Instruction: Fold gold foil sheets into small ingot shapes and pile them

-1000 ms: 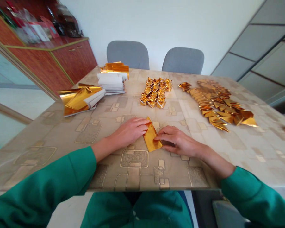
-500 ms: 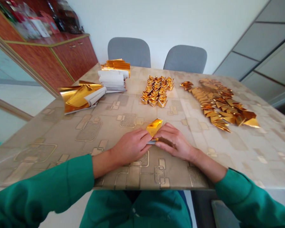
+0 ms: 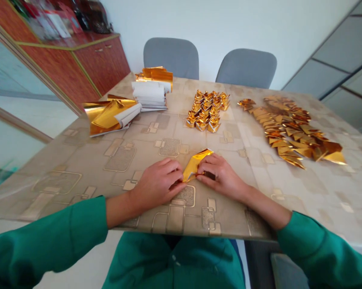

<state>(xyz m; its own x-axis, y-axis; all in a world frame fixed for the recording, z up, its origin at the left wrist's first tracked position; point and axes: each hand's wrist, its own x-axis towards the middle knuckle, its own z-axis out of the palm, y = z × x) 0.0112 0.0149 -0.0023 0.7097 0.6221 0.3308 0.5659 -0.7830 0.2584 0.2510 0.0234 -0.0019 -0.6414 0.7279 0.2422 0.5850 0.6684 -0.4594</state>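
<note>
A folded piece of gold foil paper [image 3: 195, 163] lies on the patterned table [image 3: 117, 160] near its front edge, its upper flap lifted. My left hand [image 3: 156, 184] pinches its left lower corner with curled fingers. My right hand [image 3: 221, 174] presses and pinches the right side of the same piece. Both sleeves are green.
Behind the hands stands a cluster of folded gold ingots [image 3: 207, 110]. A long spread of flat folded gold pieces [image 3: 291, 130] covers the right side. Stacks of gold and white sheets [image 3: 114, 114] [image 3: 152, 90] lie at the back left. Two grey chairs [image 3: 171, 58] stand beyond the table, a red cabinet [image 3: 78, 60] at left.
The gold piece lay flat and long a second ago; now it is folded shorter with a flap raised. Both hands have closed in on it from either side.
</note>
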